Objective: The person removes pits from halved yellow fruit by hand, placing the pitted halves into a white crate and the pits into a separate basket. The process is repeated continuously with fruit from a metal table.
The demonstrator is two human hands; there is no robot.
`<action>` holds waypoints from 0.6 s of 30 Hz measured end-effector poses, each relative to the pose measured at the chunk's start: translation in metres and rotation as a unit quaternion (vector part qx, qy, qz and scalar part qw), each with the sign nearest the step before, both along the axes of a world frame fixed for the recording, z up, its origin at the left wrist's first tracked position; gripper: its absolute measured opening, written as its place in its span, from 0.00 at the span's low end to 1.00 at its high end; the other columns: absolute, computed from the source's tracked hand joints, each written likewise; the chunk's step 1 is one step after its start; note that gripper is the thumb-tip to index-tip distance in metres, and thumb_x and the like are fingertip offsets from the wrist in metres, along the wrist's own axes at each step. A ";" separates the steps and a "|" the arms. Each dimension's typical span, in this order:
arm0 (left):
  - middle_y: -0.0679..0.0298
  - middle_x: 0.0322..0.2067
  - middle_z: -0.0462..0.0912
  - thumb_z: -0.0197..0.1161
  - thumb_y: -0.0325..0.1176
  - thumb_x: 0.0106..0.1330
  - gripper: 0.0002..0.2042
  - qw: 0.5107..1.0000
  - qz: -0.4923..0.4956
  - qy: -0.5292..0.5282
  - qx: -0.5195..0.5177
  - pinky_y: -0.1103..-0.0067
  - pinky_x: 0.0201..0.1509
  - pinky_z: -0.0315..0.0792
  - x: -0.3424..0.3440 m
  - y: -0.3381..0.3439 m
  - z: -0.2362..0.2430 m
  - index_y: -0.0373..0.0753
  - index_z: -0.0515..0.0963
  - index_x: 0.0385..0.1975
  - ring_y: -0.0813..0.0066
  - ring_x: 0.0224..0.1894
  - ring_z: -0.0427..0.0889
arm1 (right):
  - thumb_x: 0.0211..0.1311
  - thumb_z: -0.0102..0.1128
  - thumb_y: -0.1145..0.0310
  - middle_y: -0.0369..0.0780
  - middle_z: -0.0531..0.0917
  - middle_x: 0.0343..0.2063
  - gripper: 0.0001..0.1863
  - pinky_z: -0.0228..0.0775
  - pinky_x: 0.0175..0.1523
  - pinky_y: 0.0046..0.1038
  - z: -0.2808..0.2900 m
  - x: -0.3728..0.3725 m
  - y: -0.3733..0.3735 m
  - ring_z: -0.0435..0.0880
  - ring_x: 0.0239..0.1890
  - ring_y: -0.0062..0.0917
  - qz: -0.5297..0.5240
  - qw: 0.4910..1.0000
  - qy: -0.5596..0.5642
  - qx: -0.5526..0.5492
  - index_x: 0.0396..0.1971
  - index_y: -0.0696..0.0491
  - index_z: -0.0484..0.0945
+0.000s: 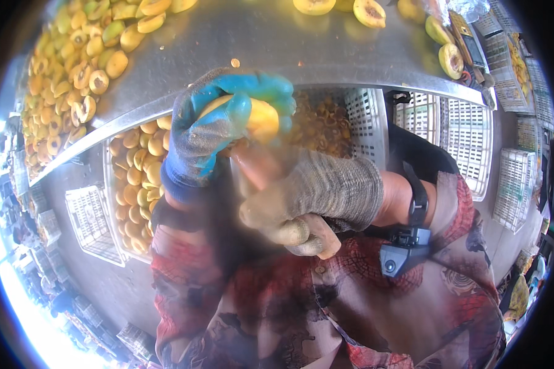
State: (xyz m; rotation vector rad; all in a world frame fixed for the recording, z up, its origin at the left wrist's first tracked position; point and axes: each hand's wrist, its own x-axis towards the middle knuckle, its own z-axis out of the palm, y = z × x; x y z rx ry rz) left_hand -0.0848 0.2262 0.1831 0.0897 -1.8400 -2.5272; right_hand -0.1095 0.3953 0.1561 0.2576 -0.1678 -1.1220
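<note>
Blue-coated, grey-knit gloved left hand (210,118), upper centre of frame, wrapped round smooth yellow fruit (264,120). Grey-knit gloved right hand (311,190), mid-frame, fingers curled; cannot tell on what. Upper left: yellow fruit halves (83,64) heaped on grey metal counter (228,37).

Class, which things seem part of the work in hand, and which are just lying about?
Seemingly in use:
blue-and-grey-gloved left hand
grey-gloved right hand
rounded yellow fruit, held
heaped, halved yellow-orange fruit
grey metal table

Apparently lying about:
crumpled clear plastic
rectangular white plastic crates, far right
</note>
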 end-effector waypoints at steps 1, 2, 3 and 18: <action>0.49 0.38 0.80 0.58 0.45 0.62 0.22 1.000 0.002 0.002 -0.031 0.71 0.43 0.76 0.000 0.001 0.001 0.28 0.75 0.42 0.62 0.37 0.81 | 0.61 0.56 0.61 0.38 0.75 0.26 0.17 0.68 0.27 0.20 0.006 -0.004 0.000 0.76 0.28 0.22 -0.013 0.996 0.086 0.011 0.44 0.56 0.67; 0.48 0.37 0.80 0.57 0.51 0.61 0.27 0.998 0.003 0.003 -0.064 0.69 0.43 0.76 -0.001 0.002 0.001 0.27 0.74 0.43 0.60 0.36 0.81 | 0.61 0.56 0.61 0.38 0.75 0.26 0.17 0.68 0.27 0.21 0.010 -0.006 -0.001 0.76 0.28 0.23 -0.024 0.986 0.167 0.018 0.44 0.56 0.68; 0.48 0.37 0.80 0.57 0.51 0.61 0.27 0.997 0.004 0.006 -0.073 0.69 0.43 0.76 -0.001 0.002 0.001 0.27 0.75 0.43 0.60 0.36 0.81 | 0.61 0.56 0.61 0.38 0.75 0.26 0.17 0.68 0.27 0.21 0.013 -0.007 -0.002 0.77 0.28 0.23 -0.033 0.968 0.246 0.023 0.44 0.56 0.68; 0.51 0.37 0.81 0.57 0.46 0.63 0.22 0.997 -0.026 0.014 -0.071 0.72 0.42 0.76 -0.009 0.002 -0.001 0.29 0.75 0.42 0.64 0.36 0.81 | 0.56 0.59 0.63 0.41 0.76 0.27 0.15 0.69 0.28 0.25 0.029 -0.013 -0.004 0.77 0.27 0.25 -0.065 0.889 0.451 0.054 0.40 0.55 0.69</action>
